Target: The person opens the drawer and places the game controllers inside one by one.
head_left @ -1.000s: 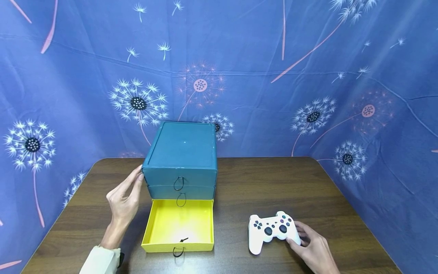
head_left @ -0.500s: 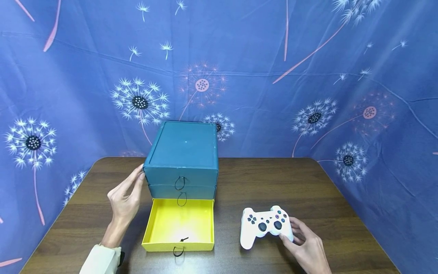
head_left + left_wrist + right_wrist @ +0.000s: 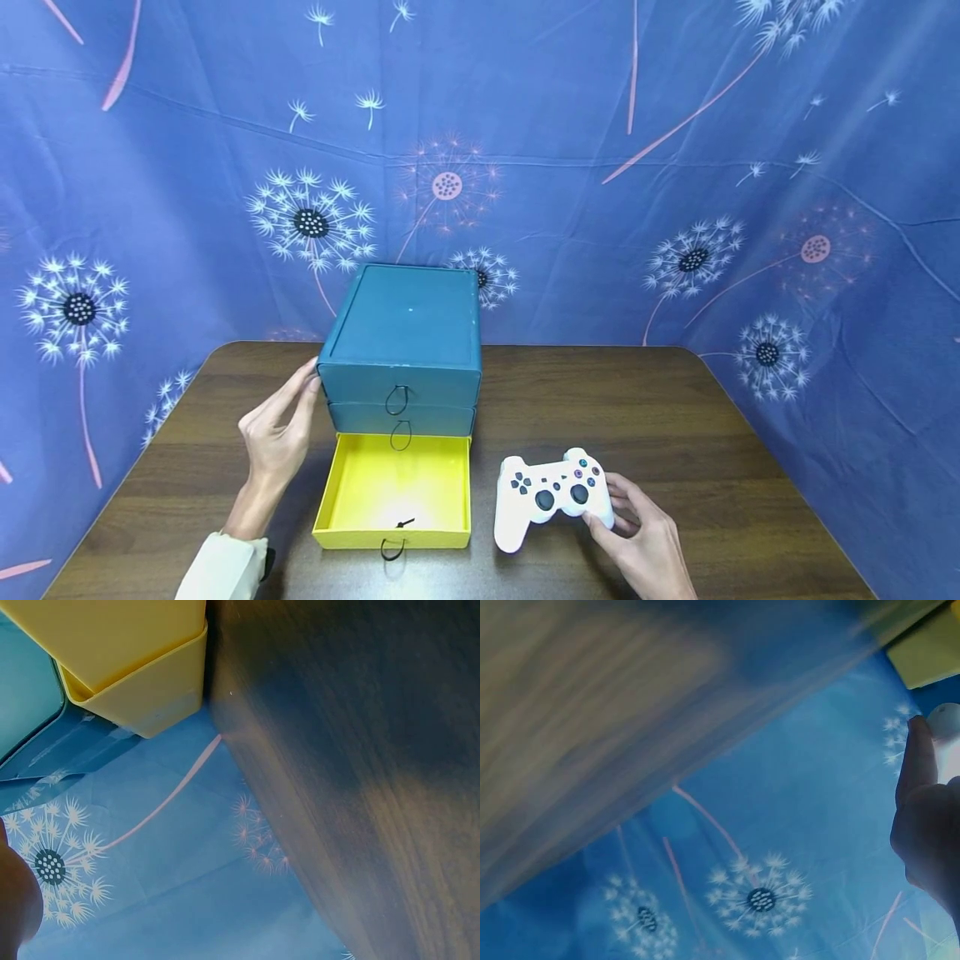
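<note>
A white game controller (image 3: 558, 485), with black sticks and buttons facing up, is in the grip of my right hand (image 3: 641, 533) at its right handle. It is to the right of a pulled-out yellow drawer (image 3: 360, 540). That drawer is the lowest of a stack, with two blue drawers (image 3: 435, 385) closed above it. My left hand (image 3: 273, 442) touches the left front edge of the blue top (image 3: 412, 321) with its fingers fairly straight. The right wrist view shows only a bright end of the controller (image 3: 948, 720) beyond the fingers.
The dark wooden table (image 3: 600, 400) runs back to a blue dandelion-print cloth (image 3: 562, 242). Black loop pulls hang on the drawer fronts, and a small black knot (image 3: 405, 523) shows inside the yellow drawer.
My right hand has carried the controller leftward, closer to the yellow drawer. The left hand stays at the stack's edge, and the view has shifted slightly.
</note>
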`<action>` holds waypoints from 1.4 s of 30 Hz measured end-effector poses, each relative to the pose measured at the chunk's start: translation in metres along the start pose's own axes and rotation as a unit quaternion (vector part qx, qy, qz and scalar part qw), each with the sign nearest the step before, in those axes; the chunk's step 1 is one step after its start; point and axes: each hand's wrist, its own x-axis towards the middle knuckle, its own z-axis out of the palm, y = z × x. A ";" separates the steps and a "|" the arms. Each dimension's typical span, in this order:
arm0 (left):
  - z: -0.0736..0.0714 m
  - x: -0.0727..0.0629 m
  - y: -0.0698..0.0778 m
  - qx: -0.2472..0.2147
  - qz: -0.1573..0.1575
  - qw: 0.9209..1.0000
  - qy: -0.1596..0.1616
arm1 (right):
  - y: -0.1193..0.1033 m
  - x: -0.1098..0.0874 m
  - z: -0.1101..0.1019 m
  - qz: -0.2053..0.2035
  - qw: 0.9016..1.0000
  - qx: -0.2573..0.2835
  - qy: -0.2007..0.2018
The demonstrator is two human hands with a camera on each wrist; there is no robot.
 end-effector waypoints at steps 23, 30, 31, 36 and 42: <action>0.001 -0.003 -0.006 0.001 0.001 1.000 0.002 | -0.043 -0.008 0.049 -0.032 0.995 0.098 -0.017; 0.001 -0.002 -0.004 0.001 0.003 1.000 0.004 | -0.051 -0.010 0.056 -0.030 0.995 0.096 -0.020; 0.000 -0.002 -0.004 0.001 0.003 1.000 0.005 | -0.052 -0.010 0.057 -0.025 0.995 0.099 -0.020; 0.000 -0.001 -0.002 0.002 0.001 1.000 0.004 | -0.058 -0.009 0.062 -0.015 0.994 0.105 -0.031; 0.000 -0.002 -0.002 0.000 -0.002 1.000 0.002 | -0.065 -0.008 0.068 -0.011 0.993 0.114 -0.041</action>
